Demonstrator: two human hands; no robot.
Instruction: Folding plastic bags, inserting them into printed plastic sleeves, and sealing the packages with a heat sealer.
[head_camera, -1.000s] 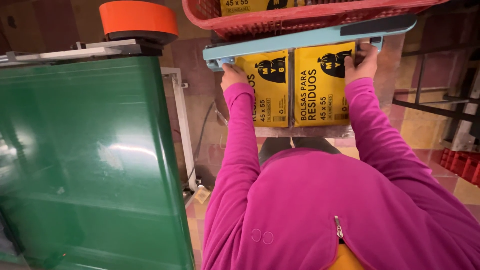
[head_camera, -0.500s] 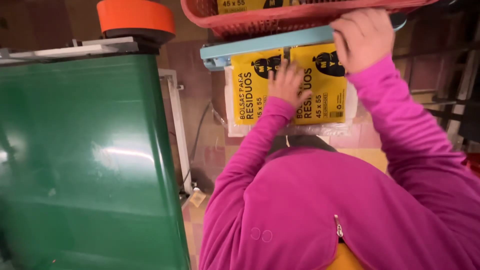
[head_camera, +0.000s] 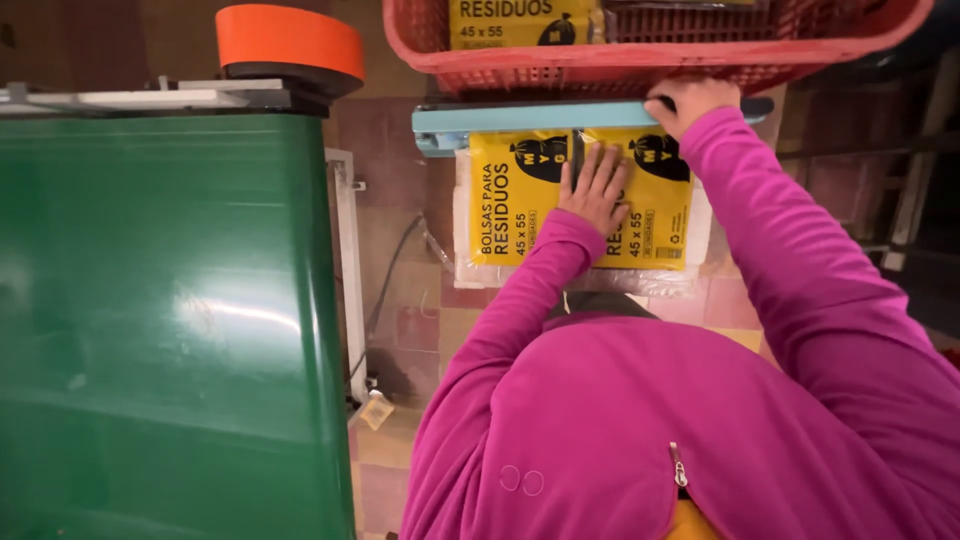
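Two yellow packs of rubbish bags in a clear plastic wrap (head_camera: 520, 205) lie under the light blue bar of a sealing machine (head_camera: 520, 118). My left hand (head_camera: 595, 185) rests flat on the packs with fingers spread, between the two yellow labels. My right hand (head_camera: 690, 100) is closed on the right part of the blue bar, pressing it down. Both arms wear magenta sleeves.
A red plastic basket (head_camera: 600, 70) with more yellow packs stands just beyond the bar. A green conveyor belt (head_camera: 160, 300) fills the left side, with an orange-topped roll (head_camera: 290, 40) at its far end. Tiled floor and a cable show between.
My left hand left the bar's left end and moved onto the packs, lying flat there. My right hand stayed on the bar. The packs now sit lower and nearer to me.
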